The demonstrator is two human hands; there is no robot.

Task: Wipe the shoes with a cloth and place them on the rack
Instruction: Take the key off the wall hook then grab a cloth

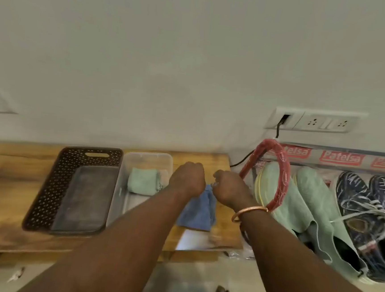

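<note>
Both hands are up front and close together, just a small gap between them. The left hand (187, 179) and right hand (228, 187) are each curled onto the top edge of a blue microfibre cloth (197, 212), which hangs down from the pinch with its lower end draping onto the wooden bench top (8, 188). The left one is seen from the back, so its fingertips are hidden, but the cloth comes out right from under it.

Looks like the person is at the "get the cloth ready" stage: shaking it open or squaring it up, no wiping done yet. Neither shoe is in hand. The pair of mint-green knit slip-on shoes (310, 198) sits off to the right past the bench end, with a pair of navy patterned lace-up sneakers (350, 194) just beside them. A red wrapped ring (285, 177) leans across the nearest mint shoe. Can't really tell whether those shoes are on a rack or on the floor.

Next move probably means freeing one hand, likely the right since it's nearest, to grab a mint shoe while the other bunches the cloth into a pad. That red ring may need nudging aside first.

Also on the bench: a clear plastic tub (122, 186) holding a folded mint-green cloth (142, 180), touching a brown perforated plastic basket (50, 191).
</note>
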